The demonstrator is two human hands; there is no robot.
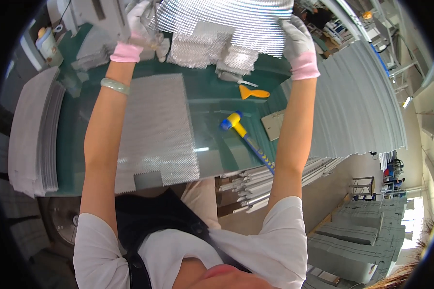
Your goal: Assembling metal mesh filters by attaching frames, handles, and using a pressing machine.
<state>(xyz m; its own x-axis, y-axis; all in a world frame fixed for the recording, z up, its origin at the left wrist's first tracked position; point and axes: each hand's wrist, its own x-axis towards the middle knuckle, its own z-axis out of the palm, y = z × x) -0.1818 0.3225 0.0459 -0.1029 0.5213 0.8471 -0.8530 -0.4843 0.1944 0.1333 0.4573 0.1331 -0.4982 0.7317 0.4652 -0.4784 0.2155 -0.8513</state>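
A shiny silver sheet of metal mesh (pixel 226 17) lies at the far side of the bench, over several smaller mesh pieces (pixel 193 50). My right hand (pixel 299 42), in a white glove with a pink cuff, grips its right edge, thumb on top. Beyond the sheet's left edge, my left hand (pixel 139 24), gloved alike, is up beside a grey machine part (pixel 103 17). Its fingertips are partly hidden at the picture's top, so its hold is unclear. A large notched mesh sheet (pixel 154 125) lies flat between my forearms.
On the green bench (pixel 207 96) lie a yellow scraper (pixel 253 92) and a blue-and-yellow mallet (pixel 246 137). Stacked grey panels stand left (pixel 33 130) and right (pixel 357 101). A bottle (pixel 48 45) is at the far left. More panels (pixel 361 231) lie beyond the aisle.
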